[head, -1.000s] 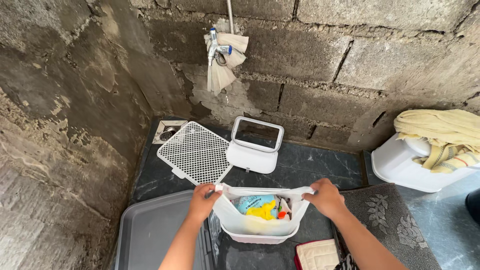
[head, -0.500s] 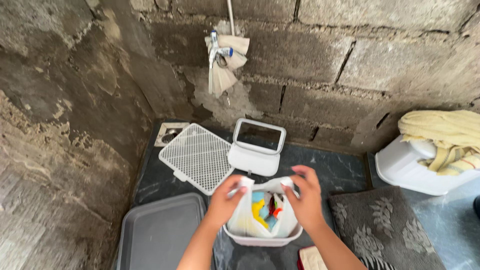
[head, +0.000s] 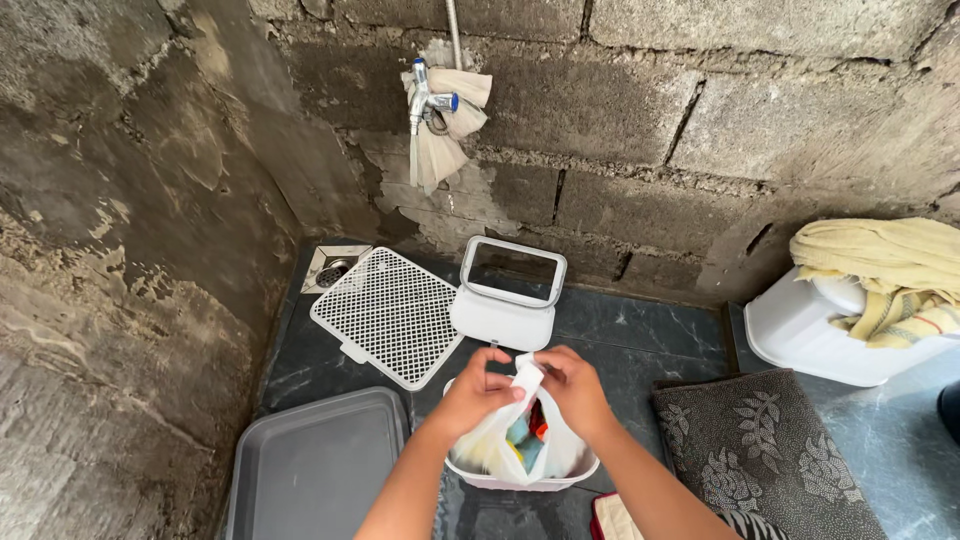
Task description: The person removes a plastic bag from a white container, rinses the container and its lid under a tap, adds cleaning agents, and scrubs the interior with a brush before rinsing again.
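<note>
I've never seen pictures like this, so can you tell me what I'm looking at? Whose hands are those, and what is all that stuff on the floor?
The camera sits on a person's head and looks down, so you see that person's own arms. The left hand and the right hand pinch together the top of a white plastic bag with colourful bits inside. The bag sits in a small white bin on a dark stone floor. Nearby lie a white mesh grid, a white lid frame, a grey tray and a grey mat. A tap sticks out of the block wall.
</note>
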